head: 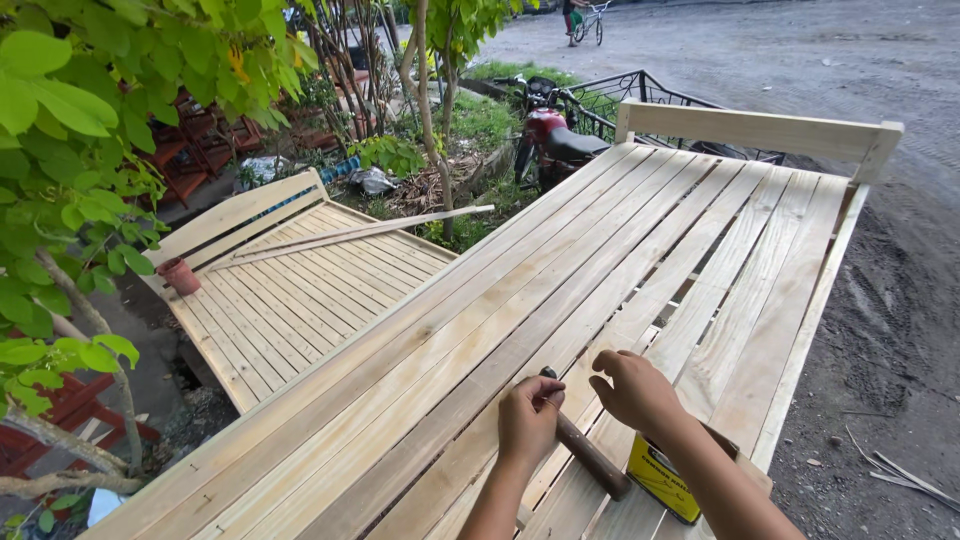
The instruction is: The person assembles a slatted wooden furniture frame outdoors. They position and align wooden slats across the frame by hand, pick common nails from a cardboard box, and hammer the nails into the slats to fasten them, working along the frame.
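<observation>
Low in the frame, the left hand [527,418] grips a hammer [590,455] while the right hand [632,388], fingers curled narrow on the slats [560,290], risks a struck fingertip.

slats [600,250]: open ahead | hammer [590,455], yellow can [662,482]: crowd near edge, seemingly

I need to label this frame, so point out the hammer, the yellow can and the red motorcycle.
hammer [592,458]: head view, on its brown handle lying across the slats.
yellow can [662,480]: head view, on its yellow side face.
red motorcycle [548,128]: head view, on its red tank.
</observation>
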